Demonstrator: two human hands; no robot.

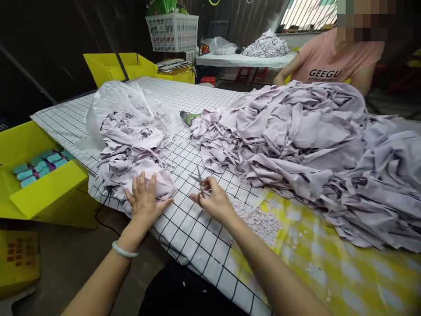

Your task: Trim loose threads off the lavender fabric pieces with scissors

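Observation:
My left hand point(144, 197) lies flat with fingers spread on a small heap of pale lilac fabric pieces point(131, 149) at the table's near left edge. My right hand point(212, 202) is closed around small thread scissors point(198, 177), their blades pointing up and left over the checked tablecloth point(187, 224). A clear plastic bag point(125, 98) lies behind the small heap. A much larger pile of the same lilac fabric point(312, 149) fills the right half of the table.
Tiny fabric clippings point(259, 219) lie right of my right hand on a yellow check cloth point(329, 263). A yellow box point(42, 180) with teal packets stands left. A person in a pink shirt point(332, 61) sits across. A green tool point(189, 117) lies mid-table.

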